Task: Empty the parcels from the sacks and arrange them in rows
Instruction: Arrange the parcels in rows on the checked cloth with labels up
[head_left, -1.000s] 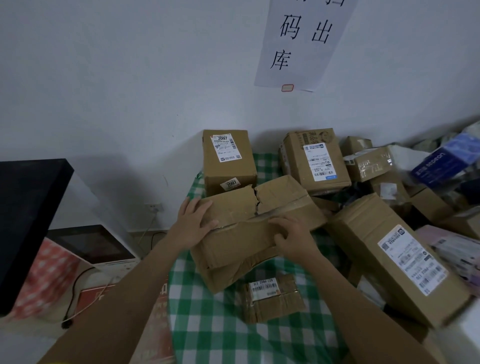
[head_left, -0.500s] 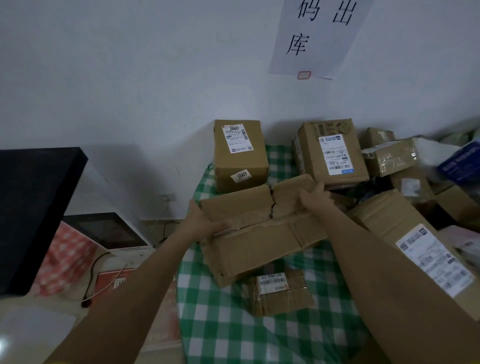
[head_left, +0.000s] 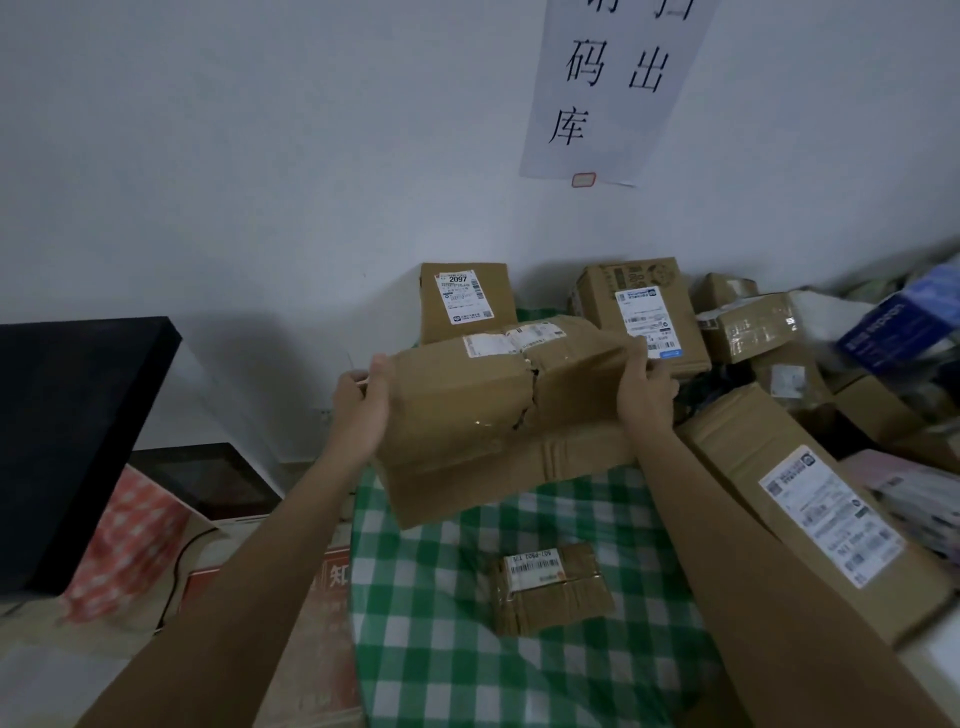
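A person is holding a long, crumpled cardboard parcel (head_left: 498, 410) above a tabletop (head_left: 447, 649) covered in green and white checked cloth. The left hand (head_left: 363, 410) is clasping the parcel's left end, its grip curled around the edge with the thumb on top. The right hand (head_left: 647, 395) is gripping the far right corner, fingers wrapped around the cardboard. The parcel is torn across its middle (the tear is running down from a white shipping label on its upper face), and its lower edge is hanging just over the cloth.

A small flat parcel (head_left: 550, 590) with a barcode label is lying on the cloth below the held one, apart from it. Behind, against the white wall, an upright box marked 2097 (head_left: 465, 301) is standing beside a second labelled box (head_left: 644, 312). To the right, a long box (head_left: 815, 509) with a large label is lying at a slant beside the right forearm, and further parcels are lying heaped beyond it. A paper sign (head_left: 613, 88) with handwritten characters is hanging on the wall above.
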